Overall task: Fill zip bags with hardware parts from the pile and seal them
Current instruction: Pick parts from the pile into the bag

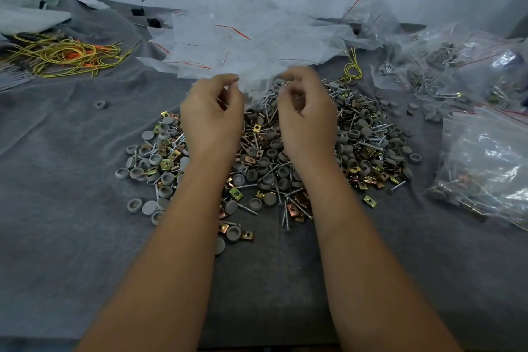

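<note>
Pinching zip bag: left hand, right hand, fingers curled.

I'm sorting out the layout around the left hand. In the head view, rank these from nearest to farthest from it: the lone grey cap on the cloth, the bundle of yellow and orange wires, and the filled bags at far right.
From the left hand:
1. Lone grey cap, on the cloth to its left.
2. Wire bundle, farther left and back.
3. Filled bags, far right, beyond the right hand.
</note>
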Tool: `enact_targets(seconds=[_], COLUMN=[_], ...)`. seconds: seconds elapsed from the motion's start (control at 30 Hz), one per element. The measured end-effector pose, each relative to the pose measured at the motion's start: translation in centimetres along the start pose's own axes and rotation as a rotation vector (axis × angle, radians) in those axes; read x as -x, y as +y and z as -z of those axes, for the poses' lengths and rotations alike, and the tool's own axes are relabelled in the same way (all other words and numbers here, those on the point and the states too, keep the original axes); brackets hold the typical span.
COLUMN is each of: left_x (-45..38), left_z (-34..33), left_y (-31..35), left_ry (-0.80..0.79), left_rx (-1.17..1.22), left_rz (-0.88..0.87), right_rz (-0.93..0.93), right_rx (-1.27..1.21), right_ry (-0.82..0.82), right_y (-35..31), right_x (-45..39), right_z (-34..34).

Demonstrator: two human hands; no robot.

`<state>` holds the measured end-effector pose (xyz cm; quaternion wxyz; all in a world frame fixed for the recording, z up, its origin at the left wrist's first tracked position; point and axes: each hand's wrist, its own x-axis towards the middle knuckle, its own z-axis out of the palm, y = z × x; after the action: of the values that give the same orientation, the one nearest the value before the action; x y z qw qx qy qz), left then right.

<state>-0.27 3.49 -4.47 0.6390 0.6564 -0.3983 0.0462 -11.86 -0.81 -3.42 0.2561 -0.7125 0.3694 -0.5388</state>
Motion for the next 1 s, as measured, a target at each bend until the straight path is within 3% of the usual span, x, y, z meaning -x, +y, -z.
enact_targets(seconds=[0.13,0.43,0.6,1.0], left_x=[-0.2,-0.2,-0.1,-0.1], left_z=[0.4,-0.1,-0.3,-0.4], left_y=[0.2,-0.4,-0.5,-0.5], left_ry=[0.123,-0.042,-0.132,-0.217], left_rx=[-0.016,-0.007,-0.037,-0.085], left_rz=[-0.016,0.121,0.159,0.171], right_rz=[-0.061,0.039,0.044,0.056], right_rx=[0.082,0.758,0.741,0.638], right_ry=[-0.006,-0.408,-0.498,-0.459], right_y=[0.1,1.1,1.0,0.7], right_x=[-0.1,0.0,-0.2,0.1], right_z=[0.4,0.3,0.3,0.2])
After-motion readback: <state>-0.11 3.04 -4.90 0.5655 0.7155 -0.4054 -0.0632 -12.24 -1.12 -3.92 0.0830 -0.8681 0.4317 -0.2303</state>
